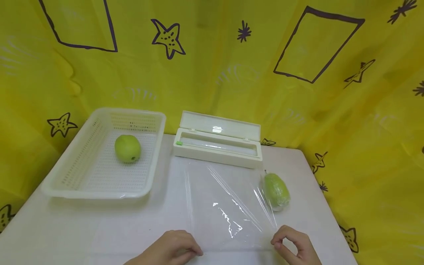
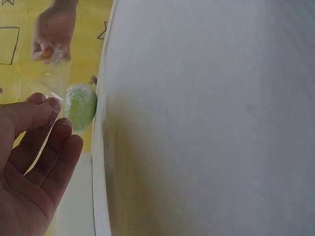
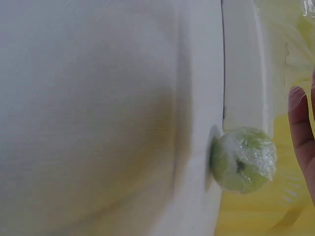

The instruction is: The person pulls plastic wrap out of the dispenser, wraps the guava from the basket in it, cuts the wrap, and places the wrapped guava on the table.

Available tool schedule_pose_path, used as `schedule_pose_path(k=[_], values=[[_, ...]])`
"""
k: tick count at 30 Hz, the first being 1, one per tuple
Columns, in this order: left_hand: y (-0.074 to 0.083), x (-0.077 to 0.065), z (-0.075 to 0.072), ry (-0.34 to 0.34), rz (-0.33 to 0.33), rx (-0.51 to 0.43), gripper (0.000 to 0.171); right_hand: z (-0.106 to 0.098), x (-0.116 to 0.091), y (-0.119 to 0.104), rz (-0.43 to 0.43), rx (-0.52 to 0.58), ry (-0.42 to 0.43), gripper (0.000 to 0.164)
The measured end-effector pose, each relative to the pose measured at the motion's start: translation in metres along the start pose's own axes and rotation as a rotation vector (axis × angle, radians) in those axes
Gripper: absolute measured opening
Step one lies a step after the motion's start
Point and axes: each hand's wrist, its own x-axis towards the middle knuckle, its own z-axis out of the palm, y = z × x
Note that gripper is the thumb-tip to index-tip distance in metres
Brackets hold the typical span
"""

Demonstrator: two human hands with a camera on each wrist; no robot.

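A sheet of clear cling film [image 1: 225, 198] runs from the white dispenser box [image 1: 215, 158] toward me. My left hand [image 1: 172, 247] pinches its near left corner between thumb and fingers; the left wrist view shows the film between them. At the near right corner, my right hand [image 1: 296, 246] pinches the film with thumb and forefinger curled into a ring. Beyond the right hand lies a green pear [image 1: 277, 189] wrapped in film, stem pointing away. In the right wrist view only a few fingers [image 3: 301, 123] appear, and the wrapped pear [image 3: 243, 160] shows its base.
At the left stands a white perforated basket [image 1: 154, 158] holding one green pear [image 1: 127, 148]. The dispenser's lid [image 1: 220, 125] is raised, with a film roll [image 1: 218, 145] inside. A yellow patterned curtain [image 1: 205, 73] hangs behind the white table [image 1: 109, 228].
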Motion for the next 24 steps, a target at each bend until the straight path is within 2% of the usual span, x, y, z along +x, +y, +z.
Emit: schedule_pose_path(k=[5,8,13,19,24], values=[[0.000,-0.004,-0.005,-0.024,-0.013,0.040,0.022,0.003,-0.002,0.008,-0.042,-0.132,-0.027,0.044],[-0.001,-0.007,-0.007,-0.037,-0.023,0.059,0.020,0.001,-0.001,0.010,-0.005,-0.180,-0.047,0.042],[-0.001,-0.014,-0.013,-0.048,-0.059,0.106,0.021,0.002,0.000,0.012,0.104,-0.133,-0.168,0.032],[0.000,-0.024,-0.023,-0.062,-0.142,0.150,0.020,0.005,0.002,0.013,0.323,-0.076,-0.319,0.019],[-0.001,-0.028,-0.030,-0.070,-0.148,0.188,0.017,0.010,0.004,0.015,0.375,-0.106,-0.401,0.018]])
